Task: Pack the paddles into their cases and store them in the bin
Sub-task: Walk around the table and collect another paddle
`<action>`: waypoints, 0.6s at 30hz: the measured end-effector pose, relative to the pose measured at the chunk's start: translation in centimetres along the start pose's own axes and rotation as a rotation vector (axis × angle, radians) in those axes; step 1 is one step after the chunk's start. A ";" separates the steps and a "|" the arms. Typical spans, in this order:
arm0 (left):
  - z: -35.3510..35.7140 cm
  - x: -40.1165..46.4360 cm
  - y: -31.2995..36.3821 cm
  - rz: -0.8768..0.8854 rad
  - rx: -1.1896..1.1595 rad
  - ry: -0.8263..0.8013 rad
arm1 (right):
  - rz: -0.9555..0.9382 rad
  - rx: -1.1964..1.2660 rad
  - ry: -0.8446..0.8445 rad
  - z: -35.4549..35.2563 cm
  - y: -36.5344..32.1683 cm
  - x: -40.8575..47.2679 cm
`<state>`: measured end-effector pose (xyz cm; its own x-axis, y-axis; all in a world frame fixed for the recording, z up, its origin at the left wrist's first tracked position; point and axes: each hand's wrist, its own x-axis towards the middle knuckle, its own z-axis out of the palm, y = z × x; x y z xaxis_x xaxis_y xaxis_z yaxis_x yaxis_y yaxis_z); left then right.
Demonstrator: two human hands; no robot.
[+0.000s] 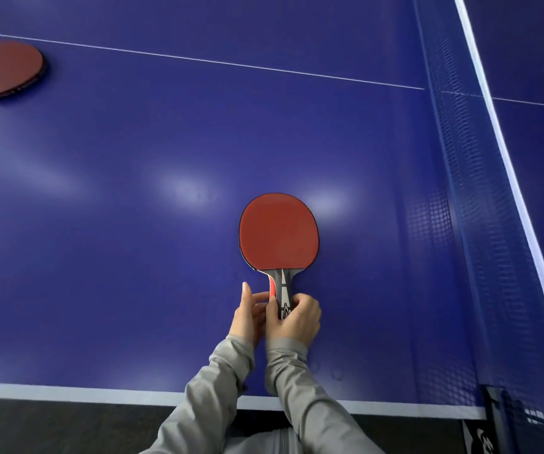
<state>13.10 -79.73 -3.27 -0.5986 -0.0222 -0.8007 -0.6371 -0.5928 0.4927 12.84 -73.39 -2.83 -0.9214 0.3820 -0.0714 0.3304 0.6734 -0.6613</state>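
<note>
A red-faced paddle [279,231] lies flat on the blue table tennis table [133,224], its grey and red handle pointing toward me. My right hand [297,317] is closed around the end of that handle. My left hand [251,316] touches the handle's left side with fingertips, one finger raised. A second red paddle [7,68] lies at the far left, blurred and partly cut off by the frame edge. No cases and no bin are in view.
The net [454,208] with its white top band runs along the right side, clamped by a black post [496,417] at the near right corner. The table's white near edge line [67,391] borders dark floor below.
</note>
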 end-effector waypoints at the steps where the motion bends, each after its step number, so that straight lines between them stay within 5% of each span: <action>1: -0.1 0.1 0.0 0.000 0.004 0.001 | 0.002 -0.014 0.000 -0.1 0.0 -0.1; 9: 0.9 0.1 0.2 -0.006 0.090 0.100 | -0.025 0.075 -0.013 -2.3 2.0 0.2; 14: 2.8 -0.1 0.0 0.085 0.555 0.206 | 0.012 0.074 0.023 -4.9 4.8 2.6; 18: 3.8 0.0 -0.2 0.120 0.715 0.348 | 0.023 0.035 -0.016 -6.4 6.1 3.8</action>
<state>11.40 -76.55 -2.14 -0.5722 -0.3725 -0.7307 -0.8052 0.0856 0.5868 12.61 -63.78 -2.37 -0.9167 0.3871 -0.0988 0.3449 0.6420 -0.6847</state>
